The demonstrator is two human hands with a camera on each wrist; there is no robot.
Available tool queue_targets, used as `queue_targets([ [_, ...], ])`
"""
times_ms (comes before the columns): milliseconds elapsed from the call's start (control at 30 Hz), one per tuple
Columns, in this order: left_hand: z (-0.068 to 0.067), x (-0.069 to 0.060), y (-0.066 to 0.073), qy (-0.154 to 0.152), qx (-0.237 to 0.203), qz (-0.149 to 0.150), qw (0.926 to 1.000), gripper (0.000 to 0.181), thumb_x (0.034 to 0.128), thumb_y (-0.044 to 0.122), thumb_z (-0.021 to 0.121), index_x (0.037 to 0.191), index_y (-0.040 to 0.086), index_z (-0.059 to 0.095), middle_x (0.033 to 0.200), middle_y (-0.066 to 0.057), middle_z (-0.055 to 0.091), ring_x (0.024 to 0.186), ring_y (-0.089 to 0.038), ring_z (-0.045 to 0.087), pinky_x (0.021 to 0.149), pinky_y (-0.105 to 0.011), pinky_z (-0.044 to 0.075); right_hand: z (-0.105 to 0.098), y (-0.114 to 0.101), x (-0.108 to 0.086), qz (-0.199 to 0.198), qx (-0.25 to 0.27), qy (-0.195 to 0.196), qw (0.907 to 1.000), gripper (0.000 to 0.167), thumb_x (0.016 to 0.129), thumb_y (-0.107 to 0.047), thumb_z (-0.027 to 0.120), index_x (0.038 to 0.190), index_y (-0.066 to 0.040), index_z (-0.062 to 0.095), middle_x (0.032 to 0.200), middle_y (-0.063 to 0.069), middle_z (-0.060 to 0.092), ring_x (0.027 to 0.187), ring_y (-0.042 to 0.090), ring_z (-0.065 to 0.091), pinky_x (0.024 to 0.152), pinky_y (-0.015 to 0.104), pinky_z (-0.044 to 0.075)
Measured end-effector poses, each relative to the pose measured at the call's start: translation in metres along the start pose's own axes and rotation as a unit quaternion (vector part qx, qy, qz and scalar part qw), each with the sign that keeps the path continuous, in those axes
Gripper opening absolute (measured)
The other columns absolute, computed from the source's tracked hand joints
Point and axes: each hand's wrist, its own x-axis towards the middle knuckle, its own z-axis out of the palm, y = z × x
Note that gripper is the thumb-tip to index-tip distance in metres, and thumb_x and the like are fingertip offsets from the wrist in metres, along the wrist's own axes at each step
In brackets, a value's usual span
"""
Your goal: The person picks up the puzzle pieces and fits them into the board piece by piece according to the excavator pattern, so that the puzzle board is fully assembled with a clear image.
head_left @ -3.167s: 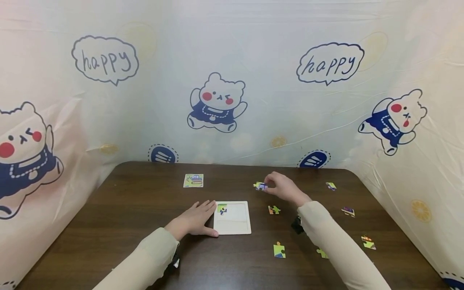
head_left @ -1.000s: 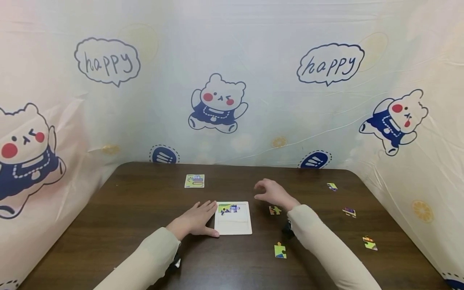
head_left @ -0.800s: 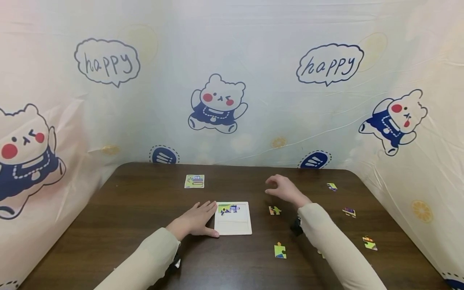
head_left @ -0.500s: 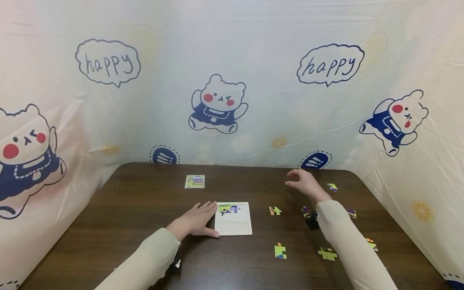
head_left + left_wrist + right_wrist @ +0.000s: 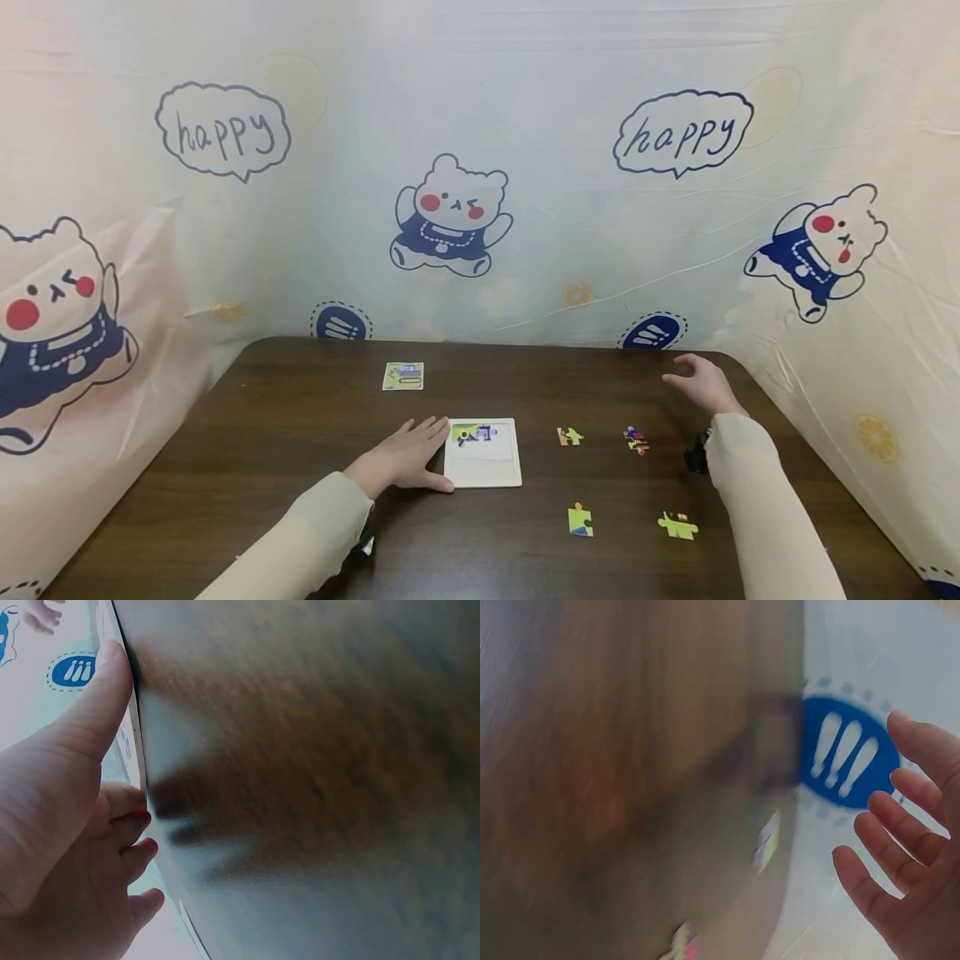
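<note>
My left hand (image 5: pixel 405 454) rests at the left edge of the white puzzle tray (image 5: pixel 480 473), fingers straight and thumb at its lower left corner. In the left wrist view the thumb and fingers of the left hand (image 5: pixel 60 810) touch the tray's thin edge. Joined puzzle pieces (image 5: pixel 474 433) lie in the tray's upper left. My right hand (image 5: pixel 702 385) hovers over the far right of the table with nothing in it. Its fingers are relaxed and spread in the right wrist view, where a loose puzzle piece (image 5: pixel 767 841) lies on the table below the right hand (image 5: pixel 911 840).
Loose pieces lie right of the tray: an orange and green piece (image 5: pixel 569 437), a purple piece (image 5: pixel 636 440), a green and blue piece (image 5: pixel 580 520) and a green piece (image 5: pixel 678 526). A square picture card (image 5: pixel 403 376) lies behind the tray. The right arm hides other pieces.
My right hand placed a purple puzzle piece beside the first one in the tray, let go, and moved right across the table. The left hand stays on the tray's edge.
</note>
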Motion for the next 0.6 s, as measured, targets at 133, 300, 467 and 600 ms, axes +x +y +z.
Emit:
queue_targets([
  [133,-0.001,-0.001,0.0,0.001,-0.002,0.001,1.0,0.094,0.0764,0.058,0.064,0.142,-0.001,0.031,0.148,-0.013,0.026,0.135,-0.029,0.02,0.107,-0.049,0.014,-0.002,0.016,-0.007,0.02,-0.022,-0.024,0.9993,0.061,0.088,-0.027,0.062,0.125,0.016,0.04,0.117,0.038,0.044,0.104,0.048,0.044,0.086,0.057,0.038],
  [300,-0.001,-0.002,0.001,0.002,0.0,0.004,1.0,0.093,0.0767,0.057,0.063,0.141,-0.002,0.032,0.147,-0.014,0.026,0.135,-0.03,0.02,0.106,-0.05,0.015,0.002,0.033,-0.01,0.027,-0.08,-0.068,0.994,0.075,0.086,-0.033,0.062,0.127,0.022,0.032,0.123,0.044,0.034,0.109,0.057,0.036,0.089,0.061,0.034],
  [467,-0.002,-0.002,0.001,0.001,0.0,0.005,1.0,0.093,0.0768,0.057,0.063,0.141,-0.002,0.031,0.148,-0.014,0.026,0.135,-0.03,0.02,0.106,-0.049,0.015,0.003,0.04,-0.01,0.037,-0.109,-0.108,0.9875,0.078,0.089,-0.039,0.056,0.127,0.025,0.03,0.128,0.044,0.026,0.115,0.06,0.025,0.093,0.063,0.027],
  [600,-0.001,-0.001,0.002,0.001,0.002,0.003,1.0,0.094,0.0767,0.058,0.063,0.142,-0.001,0.031,0.148,-0.013,0.025,0.135,-0.029,0.02,0.107,-0.049,0.015,0.003,0.041,-0.009,0.028,-0.114,-0.121,0.9857,0.068,0.094,-0.034,0.049,0.126,0.023,0.034,0.128,0.043,0.029,0.115,0.059,0.026,0.093,0.063,0.027],
])
